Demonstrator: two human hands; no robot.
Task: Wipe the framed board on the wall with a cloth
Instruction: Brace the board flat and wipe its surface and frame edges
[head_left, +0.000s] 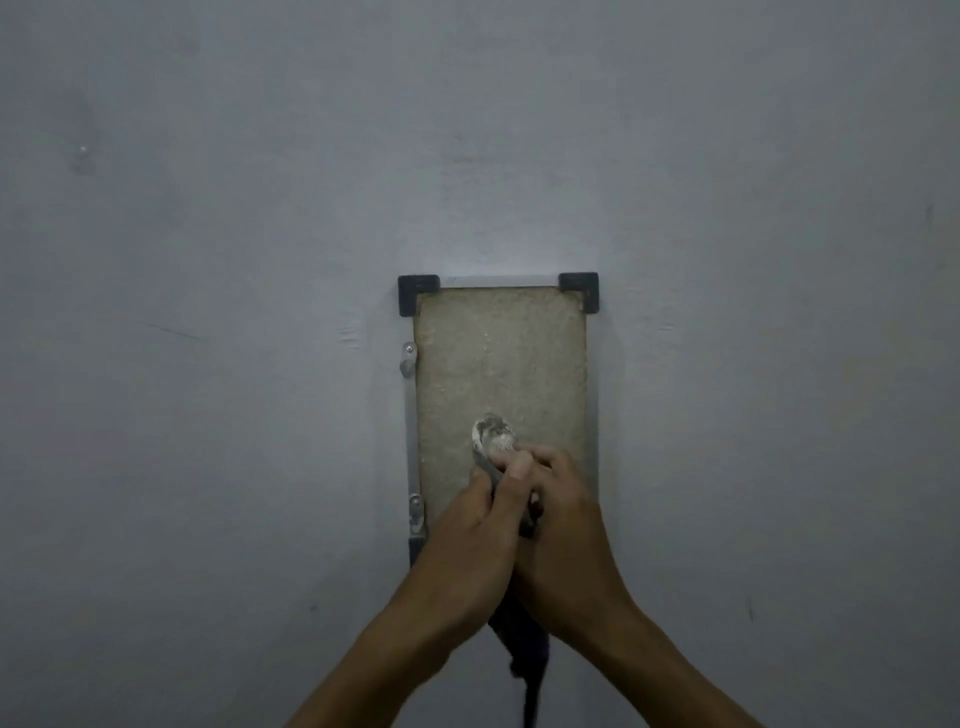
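Left hand (470, 525): nearest the camera with its partner; fingers curled round the cloth, thumb laid along the top, likely to steady the wad and add pressure.
Right hand (558, 512): pressed against the left, fingers wrapped about the same cloth; the doubled grip suggests firm rubbing rather than a light dusting.
Cloth (493, 439): bunched to a pale, mottled knob that juts beyond the fingertips and meets the lower middle of the board; a dark tail hangs between the wrists, though in the dim light it may be a separate item.
Framed board (498, 358): upright tan panel fixed flat to the wall, lower end hidden behind the hands.
Corner brackets (418, 293): black, capping both top corners to hold the panel.
Side clips (408, 358): metal, on the left rail, pinning the frame.
Wall (208, 260): plain grey, scuffed.
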